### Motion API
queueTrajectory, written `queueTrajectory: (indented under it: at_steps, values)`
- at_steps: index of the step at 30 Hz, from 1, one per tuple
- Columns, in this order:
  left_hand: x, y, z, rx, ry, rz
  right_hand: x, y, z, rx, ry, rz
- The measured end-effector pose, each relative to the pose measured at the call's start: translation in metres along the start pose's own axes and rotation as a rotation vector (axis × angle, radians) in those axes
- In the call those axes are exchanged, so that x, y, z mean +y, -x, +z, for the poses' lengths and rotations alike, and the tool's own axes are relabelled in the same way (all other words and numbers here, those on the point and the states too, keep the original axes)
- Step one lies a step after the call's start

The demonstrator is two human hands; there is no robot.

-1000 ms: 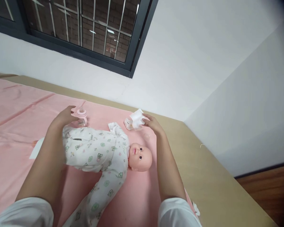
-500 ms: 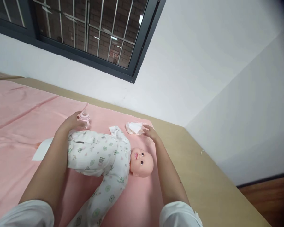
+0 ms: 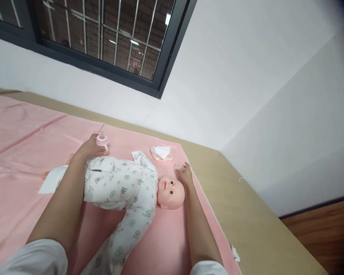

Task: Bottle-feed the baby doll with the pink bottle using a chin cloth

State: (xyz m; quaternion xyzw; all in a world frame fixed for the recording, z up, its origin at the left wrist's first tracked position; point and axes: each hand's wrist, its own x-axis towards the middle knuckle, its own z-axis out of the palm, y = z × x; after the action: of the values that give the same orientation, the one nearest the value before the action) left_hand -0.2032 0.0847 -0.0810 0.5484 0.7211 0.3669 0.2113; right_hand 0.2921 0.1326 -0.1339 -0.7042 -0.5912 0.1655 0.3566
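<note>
My left hand (image 3: 91, 147) is closed around a pink baby bottle (image 3: 102, 141) with a clear nipple, upright beyond the doll's middle. My right hand (image 3: 185, 175), beside the doll's head, has its fingers round a small clear dome that looks like a bottle cap (image 3: 178, 168). Between my arms a baby doll (image 3: 172, 193) lies on its back in a white printed outfit (image 3: 126, 187), head to the right. My left forearm hides part of its legs. A small packet of white tissues (image 3: 161, 152) lies beyond its shoulder, apart from my right hand.
A pink sheet (image 3: 14, 152) covers most of the wooden surface (image 3: 240, 214). A white cloth or sheet (image 3: 53, 179) lies by the doll's feet. White crumpled material (image 3: 235, 253) sits at the right edge. Behind rise a white wall (image 3: 189, 114) and a dark-framed window (image 3: 157, 88).
My right hand has moved from beside the tissue packet toward me, near the doll's head, and the clear cap now shows in it. My left hand stays at the bottle.
</note>
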Motion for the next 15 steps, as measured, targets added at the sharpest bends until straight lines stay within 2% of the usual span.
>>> queueTrajectory:
  at_steps: [4, 9, 15]
  values:
    - [0.005, 0.003, 0.000, 0.018, -0.092, -0.020, -0.005, 0.008, 0.003, -0.047, 0.032, 0.109]
    - [0.006, 0.002, -0.001, 0.042, -0.151, -0.033, -0.016, 0.014, 0.004, -0.035, 0.097, 0.116]
    - [0.005, 0.002, 0.000, 0.055, -0.148, -0.042, -0.012, 0.015, 0.006, -0.009, 0.091, 0.085]
